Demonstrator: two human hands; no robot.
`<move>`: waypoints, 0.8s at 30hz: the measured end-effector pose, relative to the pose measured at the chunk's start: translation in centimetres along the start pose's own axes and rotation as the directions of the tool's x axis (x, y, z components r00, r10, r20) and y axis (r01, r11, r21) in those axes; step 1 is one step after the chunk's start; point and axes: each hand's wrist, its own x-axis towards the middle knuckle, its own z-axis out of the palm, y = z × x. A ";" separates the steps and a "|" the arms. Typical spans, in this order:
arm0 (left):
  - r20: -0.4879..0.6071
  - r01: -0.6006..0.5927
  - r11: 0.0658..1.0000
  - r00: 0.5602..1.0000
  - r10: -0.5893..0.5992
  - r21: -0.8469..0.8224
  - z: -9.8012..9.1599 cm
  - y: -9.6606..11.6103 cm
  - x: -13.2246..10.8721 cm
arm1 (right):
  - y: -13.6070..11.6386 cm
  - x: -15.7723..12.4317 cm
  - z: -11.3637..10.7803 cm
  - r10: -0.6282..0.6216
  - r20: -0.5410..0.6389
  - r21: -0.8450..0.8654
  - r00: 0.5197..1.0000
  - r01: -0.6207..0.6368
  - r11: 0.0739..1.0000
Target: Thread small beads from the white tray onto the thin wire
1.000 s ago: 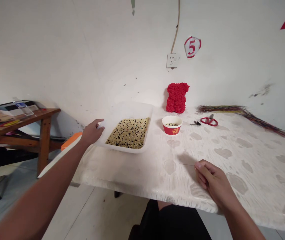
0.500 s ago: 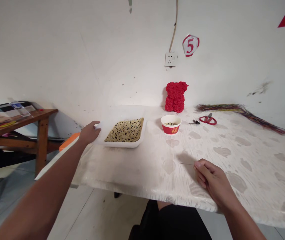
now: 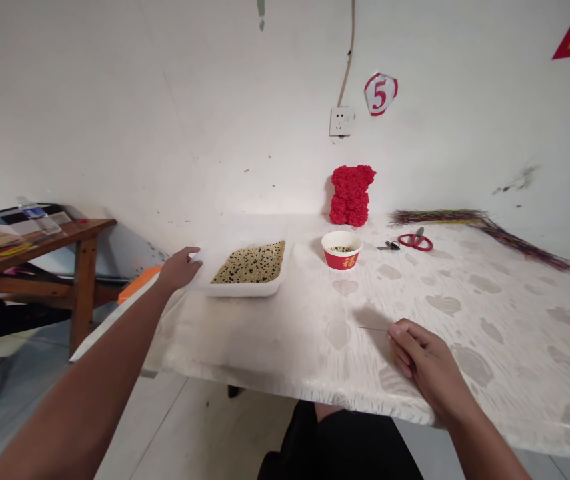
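At the left end of the cloth-covered table (image 3: 315, 373), my left hand (image 3: 179, 268) is closed at the left edge of a white plastic tray (image 3: 245, 290). Inside lies a slanted sheet of gold and black beads (image 3: 251, 263). Between thumb and forefinger, my right hand (image 3: 417, 350) pinches a thin needle-like wire (image 3: 372, 328), which points left above the table's front part. A red and white paper bowl (image 3: 342, 253) with small black and pale beads in it stands beyond the wire, right of the tray.
Behind the bowl, a red rose bear (image 3: 351, 195) stands by the wall. Keys (image 3: 389, 245) and red-handled scissors (image 3: 417, 241) lie to its right, with bundled thin wires (image 3: 485, 223) farther back. A wooden table (image 3: 85, 267) is at far left.
The tray has shifted slightly left, with my left hand still at its edge. My right hand and the wire stay nearly in place.
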 end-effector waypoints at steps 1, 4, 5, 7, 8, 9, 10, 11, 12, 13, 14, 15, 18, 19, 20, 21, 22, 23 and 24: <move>0.004 -0.002 1.000 1.000 0.002 0.006 0.0 0.0 0.1 | 0.0 0.0 0.0 0.001 -0.003 0.000 1.000 -0.001 1.000; 0.019 -0.012 1.000 1.000 0.012 0.027 0.0 0.0 0.4 | -0.2 0.0 0.1 0.013 -0.002 0.002 1.000 -0.013 1.000; 0.025 -0.018 0.999 1.000 0.017 0.035 0.0 0.1 0.5 | -0.2 0.0 0.1 0.017 -0.002 0.004 1.000 -0.017 1.000; 0.034 -0.031 0.998 0.999 0.029 0.050 -0.1 0.1 0.7 | -0.3 0.0 0.1 0.027 0.001 0.008 1.000 -0.027 1.000; 0.039 -0.037 0.998 0.999 0.035 0.057 -0.1 0.1 0.8 | -0.2 0.0 0.1 0.034 0.004 0.009 0.999 -0.034 0.999; 0.044 -0.043 0.997 0.998 0.040 0.064 -0.1 0.1 0.8 | -0.2 0.1 0.1 0.040 0.006 0.010 0.999 -0.040 0.999; 0.050 -0.048 0.996 0.998 0.045 0.072 -0.1 0.1 0.9 | -0.1 0.1 0.0 0.044 0.006 0.010 0.999 -0.044 0.999; 0.056 -0.054 0.995 0.997 0.049 0.079 -0.2 0.1 1.0 | -0.1 0.1 0.0 0.045 0.006 0.008 0.999 -0.045 0.999; 0.062 -0.059 0.994 0.997 0.054 0.087 -0.2 0.2 1.1 | 0.0 0.1 0.0 0.043 0.008 0.005 0.999 -0.043 0.999; 0.067 -0.063 0.993 0.996 0.057 0.096 -0.2 0.2 1.1 | 0.0 0.2 0.0 0.038 0.009 0.001 0.999 -0.038 0.999; 0.070 -0.066 0.992 0.996 0.059 0.106 -0.3 0.3 1.1 | 0.0 0.2 0.0 0.032 0.009 -0.003 0.999 -0.032 0.999; 0.072 -0.067 0.991 0.996 0.059 0.117 -0.3 0.5 1.1 | 0.0 0.2 0.0 0.026 0.006 -0.005 1.000 -0.025 1.000; 0.052 -0.065 0.984 0.997 0.057 0.163 -0.6 1.4 0.8 | -0.1 0.1 0.1 0.013 -0.002 -0.006 1.000 -0.013 1.000; 0.037 -0.069 0.981 0.997 0.063 0.179 -0.8 2.0 0.7 | -0.2 0.1 0.2 0.012 -0.003 -0.006 1.000 -0.012 1.000; 0.021 -0.078 0.978 0.997 0.075 0.194 -0.9 2.5 0.5 | -0.2 0.1 0.2 0.011 -0.004 -0.007 1.000 -0.011 1.000; 0.004 -0.091 0.975 0.996 0.092 0.205 -1.1 3.2 0.4 | -0.2 0.0 0.2 0.012 -0.005 -0.007 1.000 -0.012 1.000; -0.013 -0.108 0.971 0.994 0.113 0.212 -1.2 3.9 0.2 | -0.2 0.0 0.2 0.012 -0.006 -0.008 1.000 -0.012 1.000; -0.028 -0.125 0.969 0.991 0.134 0.214 -1.4 4.5 0.0 | -0.2 0.1 0.2 0.012 -0.008 -0.007 1.000 -0.012 1.000; -0.041 -0.142 0.967 0.987 0.154 0.213 -1.6 5.1 -0.2 | -0.2 0.1 0.2 0.012 -0.008 -0.005 1.000 -0.012 1.000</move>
